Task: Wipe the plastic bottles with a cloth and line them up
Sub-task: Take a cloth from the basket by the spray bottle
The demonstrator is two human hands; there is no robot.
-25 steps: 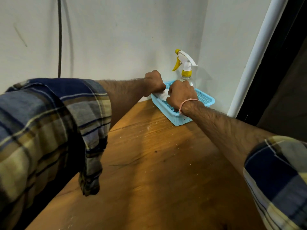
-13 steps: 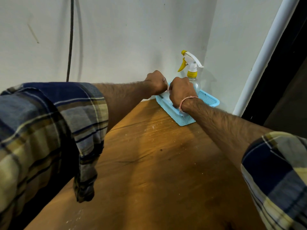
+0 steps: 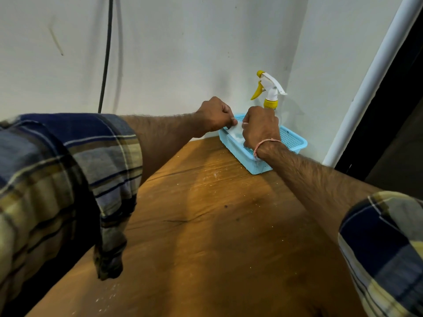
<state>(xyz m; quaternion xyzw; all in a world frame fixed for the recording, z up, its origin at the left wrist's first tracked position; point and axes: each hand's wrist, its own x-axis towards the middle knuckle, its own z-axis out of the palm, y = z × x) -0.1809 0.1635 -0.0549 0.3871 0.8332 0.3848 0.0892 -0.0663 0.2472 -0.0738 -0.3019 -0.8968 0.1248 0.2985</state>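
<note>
Early stage: left hand (image 3: 214,116) and right hand (image 3: 259,124) pinching a pale white item (image 3: 237,133) (cloth or bottle unclear) over blue basket (image 3: 295,140) at 1 o'clock, spray bottle (image 3: 270,90) upright just behind, nothing lined up on bench (image 3: 206,225) yet.

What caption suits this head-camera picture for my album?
Left hand and right hand pinch a white cloth over a blue basket by a spray bottle.

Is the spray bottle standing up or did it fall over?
Standing up. The spray bottle has its white and yellow trigger head straight on top, above the right hand and the blue basket.
</note>
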